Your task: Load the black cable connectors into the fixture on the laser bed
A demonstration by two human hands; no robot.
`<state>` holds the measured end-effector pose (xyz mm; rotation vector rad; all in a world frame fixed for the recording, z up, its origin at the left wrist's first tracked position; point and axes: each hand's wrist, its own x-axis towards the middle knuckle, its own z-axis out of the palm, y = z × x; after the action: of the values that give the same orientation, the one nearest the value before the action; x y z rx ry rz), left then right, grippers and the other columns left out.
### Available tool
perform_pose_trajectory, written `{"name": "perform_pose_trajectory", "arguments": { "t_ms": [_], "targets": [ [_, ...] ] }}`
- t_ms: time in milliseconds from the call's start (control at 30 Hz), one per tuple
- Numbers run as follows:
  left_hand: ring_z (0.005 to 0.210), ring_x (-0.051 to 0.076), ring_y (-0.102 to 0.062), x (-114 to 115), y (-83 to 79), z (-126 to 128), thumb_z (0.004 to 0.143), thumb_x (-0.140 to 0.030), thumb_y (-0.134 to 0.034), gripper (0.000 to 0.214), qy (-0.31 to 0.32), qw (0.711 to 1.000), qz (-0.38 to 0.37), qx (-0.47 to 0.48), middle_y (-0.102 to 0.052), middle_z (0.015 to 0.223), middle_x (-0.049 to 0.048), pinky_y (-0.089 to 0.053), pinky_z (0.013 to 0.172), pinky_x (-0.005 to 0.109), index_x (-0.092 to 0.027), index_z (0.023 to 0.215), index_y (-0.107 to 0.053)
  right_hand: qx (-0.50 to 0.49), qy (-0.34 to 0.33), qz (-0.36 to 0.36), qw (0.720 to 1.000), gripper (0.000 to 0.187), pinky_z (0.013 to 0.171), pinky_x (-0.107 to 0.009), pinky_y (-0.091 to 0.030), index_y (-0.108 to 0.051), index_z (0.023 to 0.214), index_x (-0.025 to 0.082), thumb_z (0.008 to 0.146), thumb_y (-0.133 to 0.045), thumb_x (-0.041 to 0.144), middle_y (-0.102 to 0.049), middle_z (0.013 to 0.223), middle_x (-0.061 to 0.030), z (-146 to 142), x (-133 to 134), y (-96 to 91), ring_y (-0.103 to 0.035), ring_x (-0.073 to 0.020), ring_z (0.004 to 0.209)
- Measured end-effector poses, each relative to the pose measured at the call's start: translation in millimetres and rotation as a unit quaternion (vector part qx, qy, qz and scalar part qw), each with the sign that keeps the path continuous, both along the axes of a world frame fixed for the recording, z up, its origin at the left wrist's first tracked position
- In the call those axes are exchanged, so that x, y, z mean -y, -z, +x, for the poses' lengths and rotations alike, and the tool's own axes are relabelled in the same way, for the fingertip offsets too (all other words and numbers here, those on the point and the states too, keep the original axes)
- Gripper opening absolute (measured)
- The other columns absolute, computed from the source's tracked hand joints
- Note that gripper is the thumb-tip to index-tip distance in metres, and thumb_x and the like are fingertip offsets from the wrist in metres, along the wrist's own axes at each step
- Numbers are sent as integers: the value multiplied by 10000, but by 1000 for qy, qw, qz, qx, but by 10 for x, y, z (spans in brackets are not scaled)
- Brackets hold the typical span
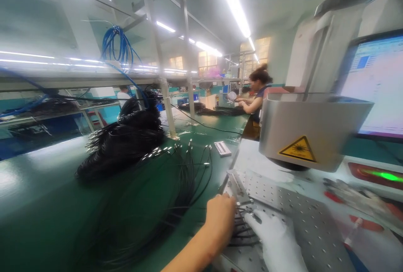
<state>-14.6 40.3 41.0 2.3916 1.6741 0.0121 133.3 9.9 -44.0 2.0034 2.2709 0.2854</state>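
Landmark: perforated metal plate [292,209] under the laser marker head [311,131]; both hands sit at its near-left edge, side by side, almost touching. Left hand [222,215], bare, knuckles up, fingers curled down onto a row of thin black cables [241,226] lying across the plate edge; pressing or pinching, grip itself hidden under the fingers. Right hand [277,238], white glove, fingers partly closed with fingertips on the same cable ends just right of the left hand; cannot tell if it actually pinches one. Cable long axis runs roughly left-right: tails trail off the plate's left side onto the green bench mat [47,205], toward the big black cable bundle [126,142] further left and back; ends point right, toward the gloved hand, so right hand is nearer the tips, left nearer the run. Small fixture block [236,188] just beyond the left hand on the plate. Co-worker [256,93] seated well behind the marker.
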Motion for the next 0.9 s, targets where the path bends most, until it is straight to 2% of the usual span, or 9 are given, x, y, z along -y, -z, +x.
{"name": "perform_pose_trajectory", "arguments": {
  "t_ms": [100, 200, 300, 400, 533, 633, 800, 900],
  "targets": [
    [1003, 300, -657, 20, 5, 34, 876, -107, -429, 289, 5, 1000, -4, -9, -693, 1097, 134, -497, 782, 368, -141, 1009, -684, -18, 2, 14, 1000, 729, 820, -407, -512, -633, 1256, 391, 686, -484, -37, -619, 1299, -47, -6, 69, -88, -659, -305, 970],
    [1007, 296, -657, 29, 14, 49, 873, -103, -432, 290, 12, 1000, -9, -14, -694, 1094, 141, -504, 795, 366, -134, 1008, -688, -38, -4, 5, 999, 723, 798, -408, -520, -611, 1285, 395, 691, -487, 1, -581, 1354, -10, 16, 113, -141, -655, -287, 926],
    [1013, 289, -656, 22, 18, 47, 867, -110, -448, 282, 15, 1000, -15, -14, -699, 1085, 148, -505, 810, 356, -129, 995, -699, -57, -18, -7, 998, 751, 814, -402, -515, -588, 1308, 405, 673, -506, 13, -514, 1423, 25, 56, 116, -140, -652, -276, 930],
    [1009, 281, -661, 12, 12, 31, 852, -122, -480, 260, 12, 1000, -20, -8, -711, 1056, 142, -502, 820, 346, -138, 963, -715, -91, -31, 22, 995, 725, 862, -376, -496, -609, 1284, 409, 700, -476, 1, -530, 1403, 45, 99, 86, -109, -650, -250, 950],
    [972, 276, -673, -3, 23, 10, 823, -147, -530, 227, 3, 1000, -28, 3, -729, 1015, 125, -501, 803, 339, -161, 934, -726, -134, -54, 38, 989, 703, 909, -336, -470, -626, 1274, 376, 695, -496, -1, -602, 1326, 12, 135, 21, -74, -653, -227, 972],
    [949, 272, -679, -34, 71, 5, 805, -164, -549, 211, -1, 999, -41, 10, -737, 998, 118, -500, 795, 334, -174, 912, -732, -120, -59, 34, 990, 741, 861, -325, -486, -630, 1274, 345, 644, -519, -30, -626, 1292, -16, 121, 11, -94, -659, -228, 926],
    [947, 245, -671, -74, 148, -4, 784, -123, -537, 242, 8, 999, -45, 27, -732, 983, 103, -502, 809, 309, -175, 925, -727, -125, -63, 76, 987, 651, 810, -343, -512, -633, 1270, 316, 796, -345, -23, -663, 1224, -20, 58, 35, -174, -663, -219, 907],
    [984, 247, -650, -72, 148, -33, 797, -129, -536, 228, 23, 999, -25, 39, -699, 1048, 122, -504, 833, 306, -141, 937, -715, -184, -81, 71, 977, 646, 921, -340, -505, -647, 1260, 282, 805, -303, -21, -641, 1267, -15, 111, 44, -156, -640, -208, 1050]
  ]
}}
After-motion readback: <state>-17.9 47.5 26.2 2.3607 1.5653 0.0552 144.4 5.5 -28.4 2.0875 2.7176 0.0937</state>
